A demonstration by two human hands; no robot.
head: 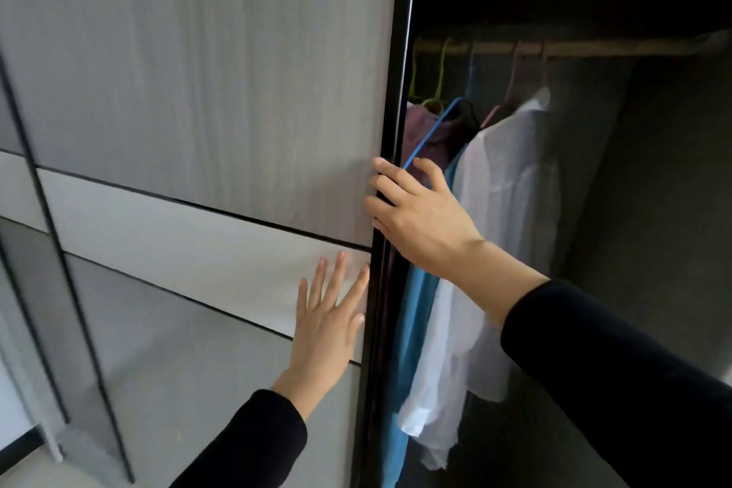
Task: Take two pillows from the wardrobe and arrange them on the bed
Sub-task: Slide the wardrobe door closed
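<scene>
Head view: the right hand [420, 218] is curling its fingers around the sliding door [206, 71]'s dark edge, clamped there. At seven o'clock from it, the left hand [330, 313] is pressing flat, fingers spread. No pillows are showing among the hanging shirts [507, 190]. Pillows are probably light and soft, best gripped by the sides.

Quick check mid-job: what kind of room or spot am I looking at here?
Most likely a bedroom, right at a sliding-door wardrobe: shirts on hangers hang from a rail inside, and the right hand grips the door edge.
</scene>
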